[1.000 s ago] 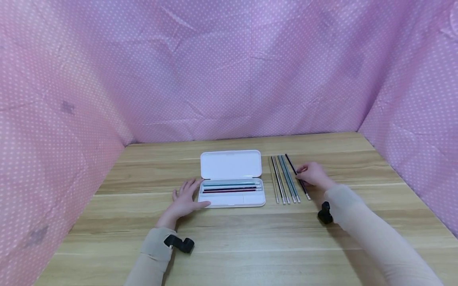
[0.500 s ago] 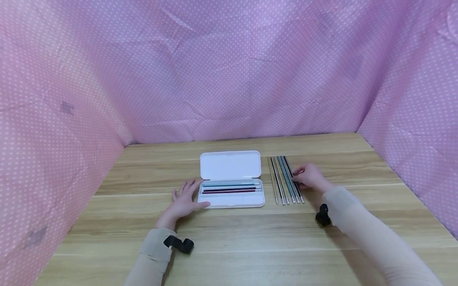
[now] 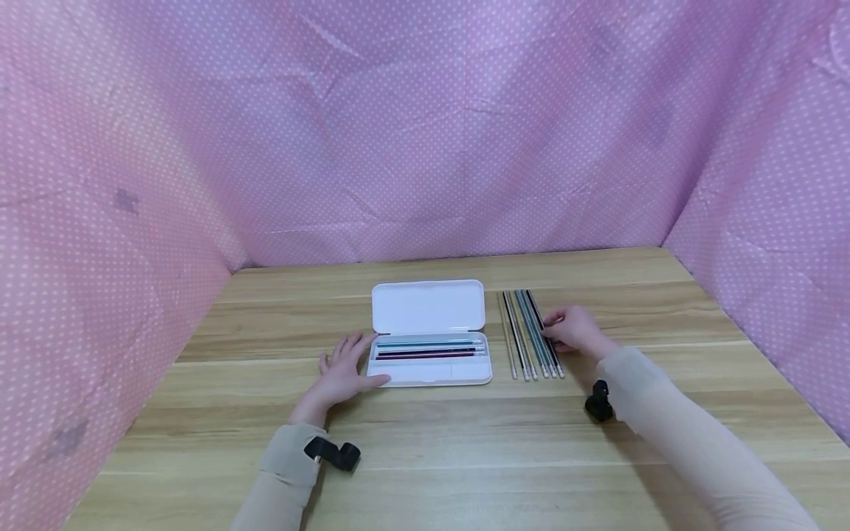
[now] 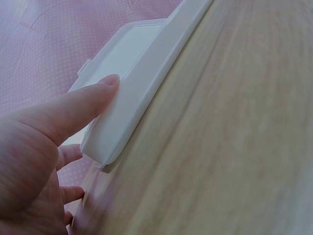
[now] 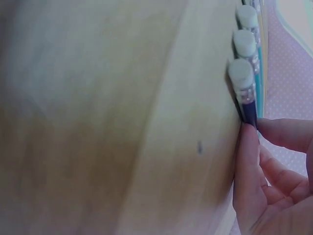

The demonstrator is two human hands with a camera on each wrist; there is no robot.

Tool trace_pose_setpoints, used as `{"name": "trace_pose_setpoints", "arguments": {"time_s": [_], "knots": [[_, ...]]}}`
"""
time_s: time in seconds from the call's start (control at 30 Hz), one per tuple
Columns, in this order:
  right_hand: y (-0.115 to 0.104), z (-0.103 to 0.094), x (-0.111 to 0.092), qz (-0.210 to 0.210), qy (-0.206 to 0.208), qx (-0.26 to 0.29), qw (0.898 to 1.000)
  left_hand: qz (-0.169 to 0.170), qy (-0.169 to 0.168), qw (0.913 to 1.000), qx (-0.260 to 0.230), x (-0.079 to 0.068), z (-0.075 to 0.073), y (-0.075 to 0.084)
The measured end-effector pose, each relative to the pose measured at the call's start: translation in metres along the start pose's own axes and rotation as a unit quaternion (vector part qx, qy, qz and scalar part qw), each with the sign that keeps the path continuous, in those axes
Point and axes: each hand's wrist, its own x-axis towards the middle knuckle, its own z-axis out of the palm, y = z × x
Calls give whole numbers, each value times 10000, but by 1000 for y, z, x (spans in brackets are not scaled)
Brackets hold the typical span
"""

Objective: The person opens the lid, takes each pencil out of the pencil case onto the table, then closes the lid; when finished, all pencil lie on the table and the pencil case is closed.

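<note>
A white pencil case (image 3: pixel 418 375) lies open on the wooden table, its lid (image 3: pixel 428 306) tipped back. Inside are teal pencils (image 3: pixel 425 342) and dark red and black ones. My left hand (image 3: pixel 341 375) rests at the case's left end, fingers spread; in the left wrist view the thumb (image 4: pixel 100 93) touches its front rim. My right hand (image 3: pixel 576 328) pinches a dark pencil (image 5: pixel 249 111) between thumb and finger, close to its white eraser end in the right wrist view. That pencil lies at the right end of a row, beside two teal pencils (image 3: pixel 536 332).
The row right of the case also has black, white and gold pencils (image 3: pixel 506 335), eraser ends toward me. Pink dotted cloth (image 3: pixel 425 147) hangs behind and at both sides of the table (image 3: pixel 438 457). Each wrist wears a small black camera (image 3: pixel 341 456).
My right hand has moved the dark pencil left, from slightly apart and slanted to alongside the teal pencils. During the last half second it barely moves. My left hand stays on the case.
</note>
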Motion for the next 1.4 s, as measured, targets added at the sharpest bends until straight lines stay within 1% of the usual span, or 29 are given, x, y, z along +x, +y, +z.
{"name": "trace_pose_setpoints", "arguments": {"time_s": [0.33, 0.53, 0.6, 0.77, 0.87, 0.97, 1.1, 1.27, 1.4], "knots": [[2, -1, -1, 135, -144, 153, 9997, -9, -8, 10000, -18, 0, 2, 0], [-1, -9, -3, -47, -277, 321, 9991, 7, -15, 10000, 8, 1, 2, 0], [-5, -12, -4, -29, -283, 330, 9991, -1, -19, 10000, 0, 2, 2, 0], [-14, -15, -4, -19, -227, 139, 9996, -27, -54, 10000, -25, 2, 2, 0], [-21, -14, -6, -98, -191, -40, 9998, -23, -57, 10000, -54, 1, 2, -1], [-29, -9, -8, -196, -247, 60, 9995, -39, -55, 10000, -28, 1, 1, 0], [-41, 4, -9, -267, -374, 395, 9982, -25, -34, 10000, 3, 1, 0, 0], [-58, 22, -9, -364, -415, 345, 9979, 5, 11, 10000, -5, 1, 0, 1], [-70, 37, -10, -617, -483, 109, 9969, 5, 9, 10000, 31, 1, 0, 0]]}}
